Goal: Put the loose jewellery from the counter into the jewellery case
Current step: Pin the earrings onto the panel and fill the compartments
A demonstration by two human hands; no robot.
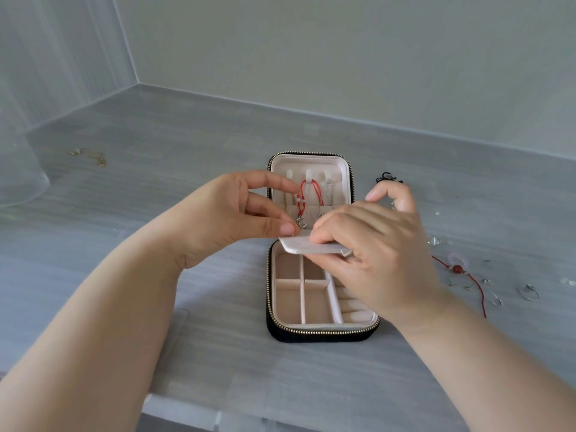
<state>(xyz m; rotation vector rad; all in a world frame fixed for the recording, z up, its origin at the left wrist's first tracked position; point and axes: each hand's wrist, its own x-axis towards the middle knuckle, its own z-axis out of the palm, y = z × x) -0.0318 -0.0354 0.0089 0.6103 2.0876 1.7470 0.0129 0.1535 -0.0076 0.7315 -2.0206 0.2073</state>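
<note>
Counter (156,213): a pale grey, wood-grain surface runs in front of you and meets a grey wall at its far edge.
Jewellery case (321,333): a black zip-around case lies open near the middle of the counter, its lid standing up at the far side and its cream tray of square compartments toward you.
Lid (310,165): a red cord necklace (307,193) hangs from the middle hook, with a small silver crescent charm (301,223) at its lower end. A thin silver chain (328,190) hangs from the hook to its right.
Earring panel (307,247): a flat cream panel is held level above the tray, over the hinge of the case.
Right hand (367,244): your fingers are closed on the panel's right part, thumb underneath, little finger raised.
Left hand (237,216): your thumb and forefinger are pinched together at the panel's left corner; what they hold is too small to make out.
Loose jewellery, right side: a red cord bracelet (458,269) with an orange bead, a silver ring (529,291) and small clear pieces lie on the counter right of the case; a black cord piece (386,176) lies beyond your right hand.
Loose jewellery, left side: a fine gold chain (93,156) lies well apart, toward the far left of the counter.
</note>
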